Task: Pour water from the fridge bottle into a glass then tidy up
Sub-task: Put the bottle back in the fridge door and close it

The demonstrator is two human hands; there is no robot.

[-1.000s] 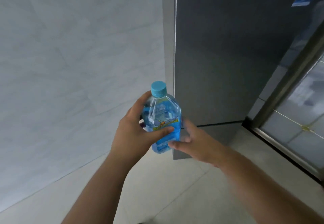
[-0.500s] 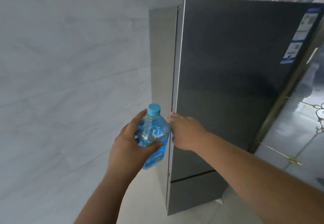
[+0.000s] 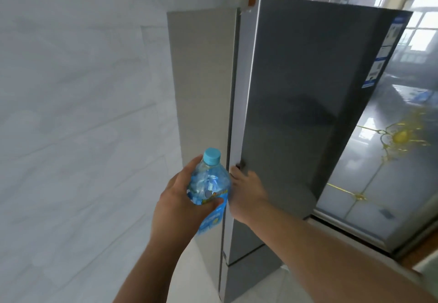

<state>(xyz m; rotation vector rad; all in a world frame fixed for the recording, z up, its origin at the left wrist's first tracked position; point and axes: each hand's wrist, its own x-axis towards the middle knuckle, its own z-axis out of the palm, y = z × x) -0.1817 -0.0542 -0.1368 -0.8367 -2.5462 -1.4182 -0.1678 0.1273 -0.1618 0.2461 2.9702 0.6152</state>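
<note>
A clear water bottle (image 3: 208, 189) with a light blue cap and blue label stands upright in my left hand (image 3: 180, 205), whose fingers wrap round its body. Right beside it stands the tall grey fridge (image 3: 296, 103). My right hand (image 3: 246, 189) grips the left edge of the upper fridge door, fingertips curled behind the edge. The door stands slightly ajar, with a narrow gap along its left side. No glass is in view.
A pale tiled wall (image 3: 83, 113) runs along the left of the fridge. A glass sliding door (image 3: 388, 160) with a gold pattern stands to the right, behind the fridge. Light floor tiles (image 3: 194, 279) lie below.
My right hand left the bottle, rose to the fridge door's left edge and took hold of it. The door has come slightly away. The view tilted upward.
</note>
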